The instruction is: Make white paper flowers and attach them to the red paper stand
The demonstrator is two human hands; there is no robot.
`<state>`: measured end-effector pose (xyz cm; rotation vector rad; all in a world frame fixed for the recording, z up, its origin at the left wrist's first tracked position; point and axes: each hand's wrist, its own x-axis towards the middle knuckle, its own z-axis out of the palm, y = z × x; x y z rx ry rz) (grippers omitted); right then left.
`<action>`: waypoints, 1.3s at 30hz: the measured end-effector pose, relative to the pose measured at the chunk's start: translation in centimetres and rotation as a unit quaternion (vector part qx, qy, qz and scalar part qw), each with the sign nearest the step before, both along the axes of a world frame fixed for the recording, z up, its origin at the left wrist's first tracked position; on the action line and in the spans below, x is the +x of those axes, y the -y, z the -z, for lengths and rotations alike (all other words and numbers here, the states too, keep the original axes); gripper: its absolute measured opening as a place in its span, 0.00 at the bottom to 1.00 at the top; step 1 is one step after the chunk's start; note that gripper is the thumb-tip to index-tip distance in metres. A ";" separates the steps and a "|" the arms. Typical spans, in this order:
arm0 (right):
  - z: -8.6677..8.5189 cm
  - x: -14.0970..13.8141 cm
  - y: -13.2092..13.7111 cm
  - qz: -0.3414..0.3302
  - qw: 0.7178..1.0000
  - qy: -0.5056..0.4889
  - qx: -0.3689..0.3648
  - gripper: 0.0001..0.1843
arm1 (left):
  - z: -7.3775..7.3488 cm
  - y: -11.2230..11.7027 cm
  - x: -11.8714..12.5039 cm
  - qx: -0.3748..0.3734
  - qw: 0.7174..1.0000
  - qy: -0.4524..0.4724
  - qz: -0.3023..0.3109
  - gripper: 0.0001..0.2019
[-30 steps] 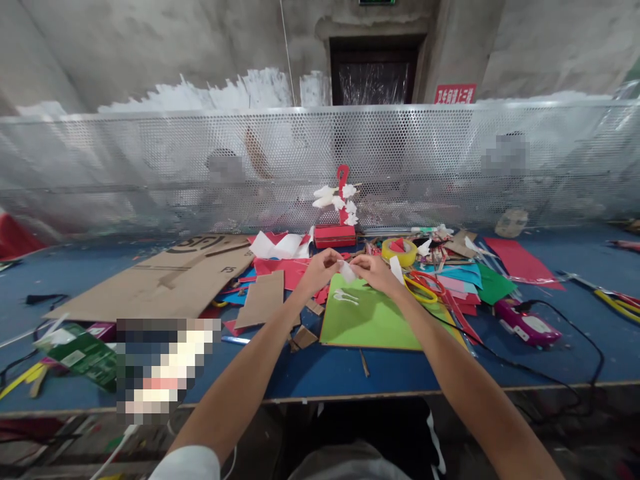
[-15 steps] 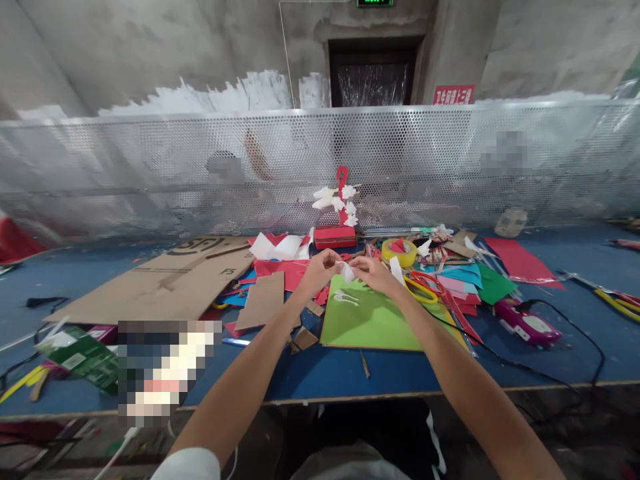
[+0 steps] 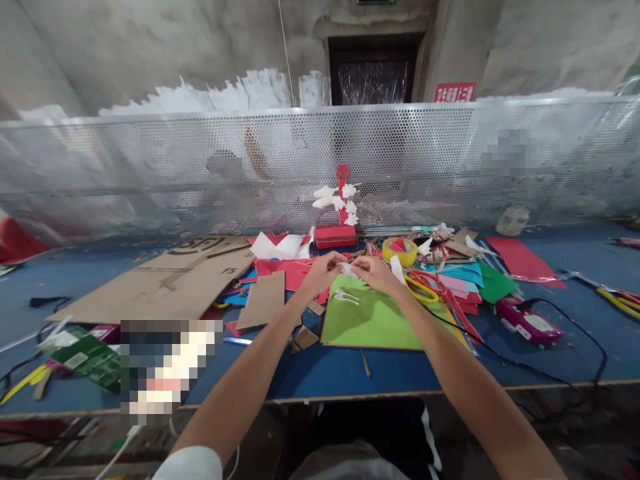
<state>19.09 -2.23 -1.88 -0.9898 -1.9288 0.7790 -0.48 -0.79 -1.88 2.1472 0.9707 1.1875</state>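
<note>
Between my fingertips is a small piece of thin white paper (image 3: 349,270), held above the far edge of a lime-green sheet (image 3: 380,320). My left hand (image 3: 324,272) pinches its left side, and my right hand (image 3: 376,272) pinches the right side. Small white twisted pieces (image 3: 346,296) lie on the green sheet just below the hands. Farther back stands a red hook-topped upright (image 3: 343,177) on a red block (image 3: 335,236), with white paper flowers (image 3: 350,207) attached to it.
Flat cardboard (image 3: 155,280) covers the left side. Yellow tape (image 3: 400,252), scissors with yellow handles (image 3: 423,291) and coloured paper scraps crowd the right. A purple device (image 3: 530,323) trails a black cable. Perforated metal panel (image 3: 280,153) bounds the table's back.
The white paper has been raised and turned between my fingers, from hanging down to lying more level. Both hands stay close together in nearly the same place.
</note>
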 end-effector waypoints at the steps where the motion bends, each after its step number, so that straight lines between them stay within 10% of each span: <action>1: -0.1 0.0 0.1 0.004 1.000 0.005 0.007 0.12 | 0.0 0.0 0.0 0.004 1.000 -0.013 0.001 0.10; 28: 0.2 0.2 -0.1 0.036 0.998 0.057 -0.004 0.07 | 0.1 0.0 -0.3 0.016 0.995 -0.097 -0.028 0.12; 39: -0.1 -0.1 0.5 0.052 0.983 0.128 0.121 0.20 | 0.9 -0.7 -0.3 -0.022 0.997 -0.073 -0.030 0.09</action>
